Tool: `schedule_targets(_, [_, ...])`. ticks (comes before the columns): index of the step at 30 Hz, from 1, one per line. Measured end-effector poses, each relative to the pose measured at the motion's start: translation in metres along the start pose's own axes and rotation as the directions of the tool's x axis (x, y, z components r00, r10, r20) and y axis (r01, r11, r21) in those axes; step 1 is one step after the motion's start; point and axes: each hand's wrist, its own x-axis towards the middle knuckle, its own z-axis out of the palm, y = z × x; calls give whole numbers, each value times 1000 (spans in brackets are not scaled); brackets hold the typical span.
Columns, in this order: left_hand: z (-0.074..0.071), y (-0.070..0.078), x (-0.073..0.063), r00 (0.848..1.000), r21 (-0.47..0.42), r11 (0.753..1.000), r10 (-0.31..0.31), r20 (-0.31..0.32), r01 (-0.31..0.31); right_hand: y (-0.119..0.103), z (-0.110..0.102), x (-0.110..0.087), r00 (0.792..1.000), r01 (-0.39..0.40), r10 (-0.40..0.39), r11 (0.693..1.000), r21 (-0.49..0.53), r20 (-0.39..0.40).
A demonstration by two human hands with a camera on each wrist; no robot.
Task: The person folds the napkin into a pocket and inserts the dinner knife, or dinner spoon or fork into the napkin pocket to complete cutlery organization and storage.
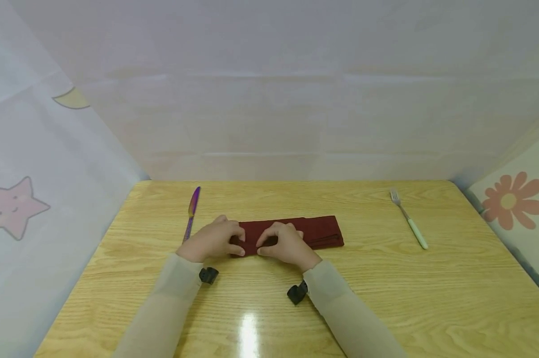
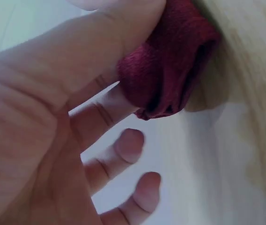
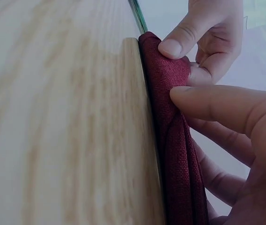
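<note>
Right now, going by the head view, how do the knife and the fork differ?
Colour: the knife is mostly purple, while the fork has a silvery head and a pale green handle. Place: the knife lies left of the red cloth, the fork right of it. Visibility: the left hand seems to cover the knife's handle end; the fork shows whole. Both lie on the table, handles nearer the camera.

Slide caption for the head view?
Left hand and right hand hold a folded red cloth between a knife and a fork.
</note>
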Motion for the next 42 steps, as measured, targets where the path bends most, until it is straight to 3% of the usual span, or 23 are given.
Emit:
schedule_targets(6, [1,-9,0,994,-57,993,103,-35,-105,0,1,1,1000,-30,30,1000,0,-4])
schedule_targets(10, [2,-12,2,991,-77,988,130,-43,-133,0,-1,2,999,-27,27,999,20,-18])
schedule_targets(20, [4,-9,2,1000,-70,997,23,-19,-25,0,-1,4,1000,-19,19,1000,19,-3])
schedule_targets(24, [5,-8,2,998,-29,1000,-5,-57,4,1,-1,3,1000,-30,30,1000,7,-2])
schedule_targets(29, [5,-9,2,988,78,996,47,-149,-35,2,0,3,999,-40,40,999,-8,-1])
schedule_targets(33, [5,-11,2,988,57,997,67,-143,-59,2,1,3,999,-42,42,999,-4,2])
schedule_targets(38, [7,-9,3,995,19,1000,-20,-99,22,3,1,3,999,-47,47,999,-9,2])
schedule_targets(42, [10,-6,6,992,-15,996,-85,-97,84,3,0,4,999,-50,50,999,-16,2])
